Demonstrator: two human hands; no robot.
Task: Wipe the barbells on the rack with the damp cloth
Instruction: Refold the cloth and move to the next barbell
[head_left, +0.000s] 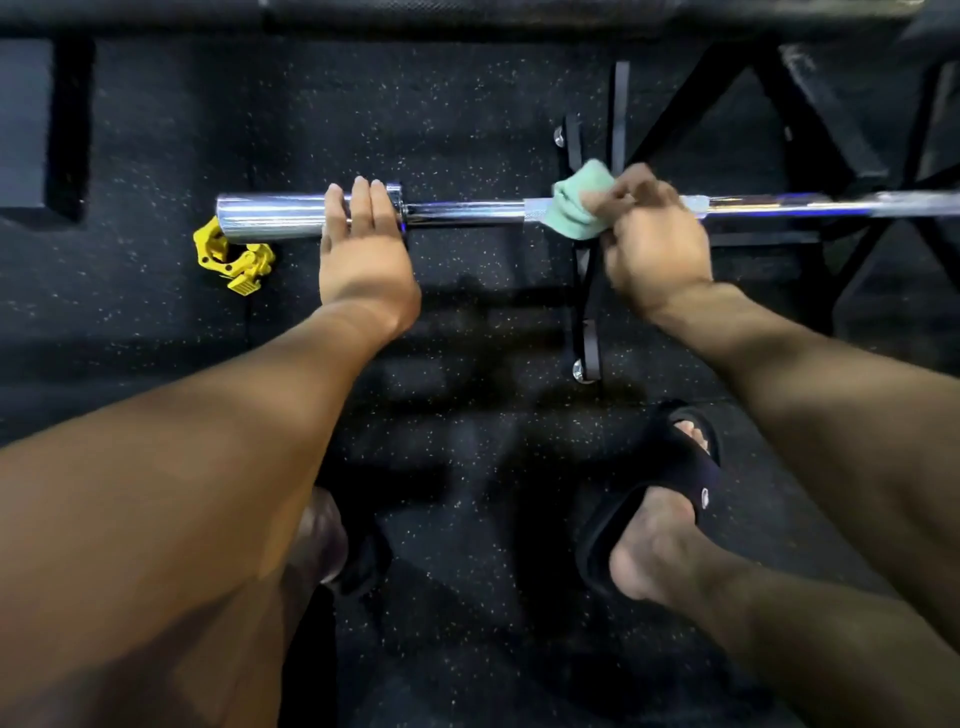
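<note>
A chrome barbell (467, 210) runs left to right across the view, resting on a black rack (587, 270). My left hand (358, 244) lies on the thick sleeve near the collar, its fingers straight over the top of the metal. My right hand (649, 234) grips a green cloth (576, 205) that is wrapped over the thin shaft just left of the hand. The right hand is blurred.
A yellow barbell collar clamp (234, 257) lies on the speckled black rubber floor under the sleeve's left end. Black frame struts (810, 119) cross at the upper right. A dark block (26, 119) sits at the far left. My sandalled foot (660, 499) stands below the bar.
</note>
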